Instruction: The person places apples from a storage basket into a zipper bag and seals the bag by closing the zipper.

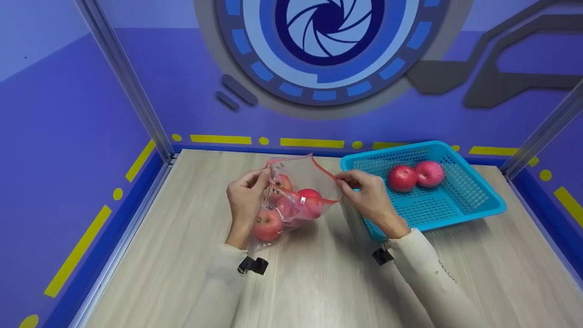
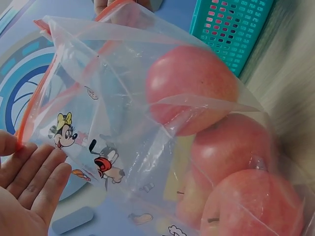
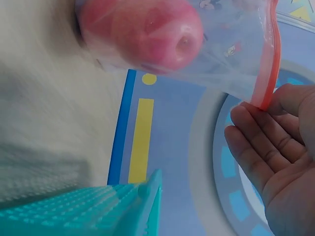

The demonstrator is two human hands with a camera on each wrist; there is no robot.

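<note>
A clear zip bag (image 1: 298,171) with a red-orange seal strip and cartoon prints stands on the table, its mouth spread apart. Inside are several red apples (image 2: 192,83), bunched toward the bottom. My left hand (image 1: 248,193) pinches the left end of the strip between thumb and fingers, as the left wrist view also shows. At the opposite end, my right hand (image 1: 371,196) pinches the strip's corner; in the right wrist view its thumb presses the red edge against the fingers.
Right of the bag sits a blue-green plastic basket (image 1: 473,214) with perforated walls, holding two red apples (image 1: 402,178). Its near left corner lies under my right forearm. The wood-grain table (image 1: 309,282) ends at a blue printed wall (image 1: 182,100) behind.
</note>
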